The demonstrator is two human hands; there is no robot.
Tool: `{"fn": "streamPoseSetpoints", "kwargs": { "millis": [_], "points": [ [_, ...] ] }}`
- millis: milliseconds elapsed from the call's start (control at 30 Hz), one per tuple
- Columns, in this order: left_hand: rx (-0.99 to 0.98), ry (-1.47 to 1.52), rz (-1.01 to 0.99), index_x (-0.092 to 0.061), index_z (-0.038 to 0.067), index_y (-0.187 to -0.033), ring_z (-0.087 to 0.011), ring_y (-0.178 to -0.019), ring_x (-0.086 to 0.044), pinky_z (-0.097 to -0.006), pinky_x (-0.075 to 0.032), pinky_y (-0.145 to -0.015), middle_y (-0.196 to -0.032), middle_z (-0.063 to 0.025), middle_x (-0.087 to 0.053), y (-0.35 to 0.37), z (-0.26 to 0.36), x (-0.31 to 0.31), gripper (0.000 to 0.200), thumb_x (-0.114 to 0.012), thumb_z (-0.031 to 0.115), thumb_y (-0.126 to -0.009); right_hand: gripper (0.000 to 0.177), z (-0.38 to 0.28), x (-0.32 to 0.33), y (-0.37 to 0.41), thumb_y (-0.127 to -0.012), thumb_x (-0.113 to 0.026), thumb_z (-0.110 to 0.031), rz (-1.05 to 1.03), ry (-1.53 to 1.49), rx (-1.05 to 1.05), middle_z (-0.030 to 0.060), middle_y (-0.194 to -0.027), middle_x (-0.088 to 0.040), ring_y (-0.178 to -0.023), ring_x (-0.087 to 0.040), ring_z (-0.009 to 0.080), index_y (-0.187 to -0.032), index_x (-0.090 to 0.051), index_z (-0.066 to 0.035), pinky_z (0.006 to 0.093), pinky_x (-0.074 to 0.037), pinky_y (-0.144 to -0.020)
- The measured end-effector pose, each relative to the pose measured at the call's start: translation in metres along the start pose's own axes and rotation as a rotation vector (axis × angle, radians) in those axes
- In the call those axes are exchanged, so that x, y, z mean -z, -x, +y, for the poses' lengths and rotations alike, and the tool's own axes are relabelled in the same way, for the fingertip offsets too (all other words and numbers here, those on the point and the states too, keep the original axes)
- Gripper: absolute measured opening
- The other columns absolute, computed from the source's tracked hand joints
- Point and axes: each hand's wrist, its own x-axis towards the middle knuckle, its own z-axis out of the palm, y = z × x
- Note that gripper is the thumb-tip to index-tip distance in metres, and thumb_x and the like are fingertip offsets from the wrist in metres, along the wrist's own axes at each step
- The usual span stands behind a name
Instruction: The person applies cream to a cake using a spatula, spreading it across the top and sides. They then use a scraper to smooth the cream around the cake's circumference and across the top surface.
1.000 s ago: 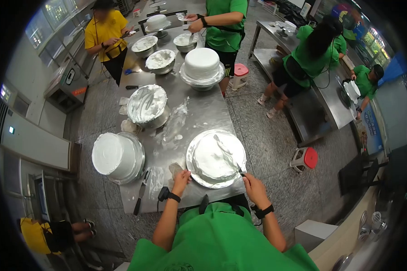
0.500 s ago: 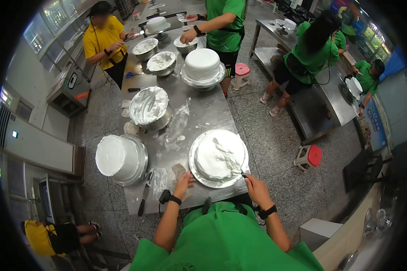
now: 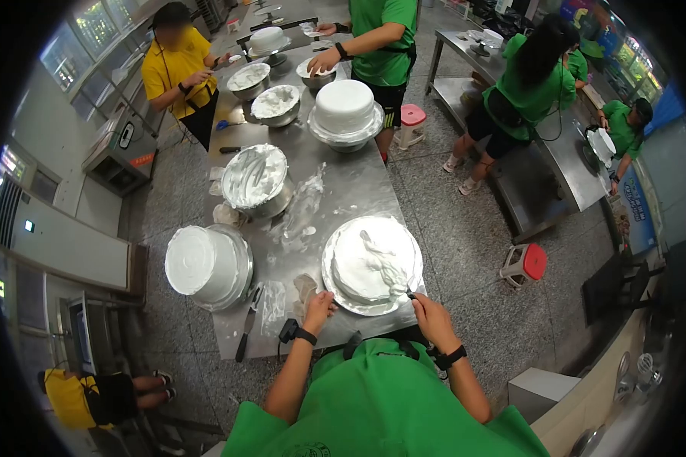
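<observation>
A round cake (image 3: 370, 263) covered in white cream sits on a round cake turntable (image 3: 329, 263) in front of me. My right hand (image 3: 433, 320) grips the dark handle of a spatula (image 3: 411, 295) at the near right edge. The blade lies over the cake top and is hidden by a thick streak of cream. My left hand (image 3: 318, 310) has its fingers curled at the turntable's near left rim. Left of it lie a crumpled piece of film (image 3: 274, 308) and a palette knife (image 3: 248, 327) with a dark handle.
A tall creamed cake (image 3: 198, 263) stands at the table's left edge. Behind it is a metal bowl of cream (image 3: 258, 183), and farther back another cake (image 3: 344, 108). Co-workers stand around the tables. A red-topped stool (image 3: 524, 264) is on the floor at right.
My left hand has moved up and right to the turntable's rim, its fingers more curled. The spatula end has shifted slightly, with cream now bunched near the cake's near right edge.
</observation>
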Motion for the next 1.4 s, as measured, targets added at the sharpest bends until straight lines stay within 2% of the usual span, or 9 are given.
{"fn": "streamPoseSetpoints", "kwargs": {
  "millis": [267, 333, 433, 633, 733, 900, 1000, 1267, 1400],
  "points": [
    [0.096, 0.029, -0.106, -0.06, 0.005, -0.104, -0.0081, -0.075, -0.064, -0.0199, -0.049, -0.061, -0.082, 0.0013, -0.062, 0.026, -0.016, -0.025, 0.026, -0.06, 0.03, -0.098, 0.028, -0.005, -0.002, -0.001, -0.099, -0.049, -0.027, 0.025, -0.005, 0.023, 0.0242, -0.081, -0.065, -0.075, -0.063, 0.0443, -0.112, -0.063, -0.006, 0.0517, -0.048, -0.064],
    [0.157, 0.036, -0.209, -0.058, 0.003, -0.106, -0.012, -0.083, -0.065, -0.0228, -0.053, -0.07, -0.088, -0.0017, -0.063, 0.03, -0.018, -0.031, 0.027, -0.059, 0.028, -0.099, 0.028, -0.004, -0.004, -0.001, -0.099, -0.049, -0.027, 0.03, -0.006, 0.032, 0.0243, -0.08, -0.065, -0.075, -0.063, 0.0443, -0.112, -0.063, -0.006, 0.0517, -0.048, -0.064],
    [0.175, -0.038, -0.361, -0.058, 0.003, -0.108, -0.0108, -0.086, -0.065, -0.0221, -0.051, -0.069, -0.09, -0.0012, -0.063, 0.03, -0.018, -0.03, 0.027, -0.06, 0.028, -0.098, 0.029, -0.002, -0.006, 0.0, -0.099, -0.049, -0.027, 0.017, -0.011, 0.019, 0.0244, -0.079, -0.065, -0.075, -0.062, 0.0445, -0.112, -0.062, -0.005, 0.0513, -0.048, -0.064],
    [0.087, 0.166, -0.133, -0.056, 0.005, -0.11, -0.0123, -0.086, -0.064, -0.0256, -0.052, -0.073, -0.091, -0.0024, -0.064, 0.021, -0.005, -0.008, 0.024, -0.055, 0.027, -0.101, 0.029, 0.009, -0.012, 0.0, -0.099, -0.048, -0.027, -0.071, -0.086, -0.025, 0.0243, -0.079, -0.064, -0.076, -0.061, 0.0443, -0.11, -0.063, -0.005, 0.0499, -0.047, -0.065],
    [0.077, 0.187, -0.11, -0.055, 0.006, -0.109, -0.0117, -0.086, -0.066, -0.0232, -0.051, -0.068, -0.093, -0.0005, -0.063, 0.017, -0.006, -0.004, 0.022, -0.059, 0.025, -0.099, 0.03, 0.009, -0.015, 0.001, -0.1, -0.047, -0.026, -0.109, -0.173, -0.053, 0.022, -0.076, -0.063, -0.07, -0.062, 0.0401, -0.109, -0.063, -0.003, 0.0458, -0.047, -0.063],
    [0.083, 0.189, -0.108, -0.056, 0.006, -0.107, -0.0114, -0.083, -0.065, -0.0244, -0.052, -0.07, -0.088, -0.0014, -0.064, 0.017, -0.016, -0.008, 0.021, -0.055, 0.026, -0.101, 0.033, 0.009, -0.022, 0.001, -0.102, -0.045, -0.026, -0.241, -0.62, -0.265, 0.0023, -0.065, -0.054, -0.054, -0.05, 0.0114, -0.105, -0.064, 0.001, 0.0269, -0.041, -0.053],
    [0.082, 0.157, -0.122, -0.056, 0.005, -0.108, -0.0118, -0.082, -0.065, -0.0244, -0.052, -0.069, -0.089, -0.002, -0.064, 0.022, -0.019, -0.011, 0.023, -0.055, 0.027, -0.101, 0.032, 0.003, -0.02, 0.002, -0.103, -0.043, -0.024, -0.283, -0.829, -0.329, -0.0034, -0.066, -0.049, -0.053, -0.044, 0.0063, -0.108, -0.063, 0.0, 0.0218, -0.037, -0.052],
    [0.155, -0.056, -0.23, -0.059, 0.001, -0.115, -0.0115, -0.085, -0.063, -0.0238, -0.05, -0.073, -0.106, -0.009, -0.07, 0.042, -0.001, -0.007, 0.04, -0.046, 0.037, -0.103, 0.032, -0.032, -0.012, 0.001, -0.104, -0.038, -0.02, -0.261, -1.045, -0.265, -0.0001, -0.074, -0.052, -0.056, -0.046, 0.0082, -0.12, -0.055, 0.001, 0.0228, -0.04, -0.054],
    [0.037, -0.209, -0.353, -0.06, 0.0, -0.122, -0.0108, -0.088, -0.061, -0.0236, -0.047, -0.078, -0.106, -0.0083, -0.07, 0.077, 0.047, -0.021, 0.043, -0.044, 0.036, -0.104, 0.033, -0.048, -0.02, 0.003, -0.105, -0.036, -0.02, -0.279, -1.109, -0.231, 0.002, -0.081, -0.055, -0.065, -0.051, 0.0095, -0.125, -0.05, 0.002, 0.0236, -0.045, -0.062]
  ]
}}
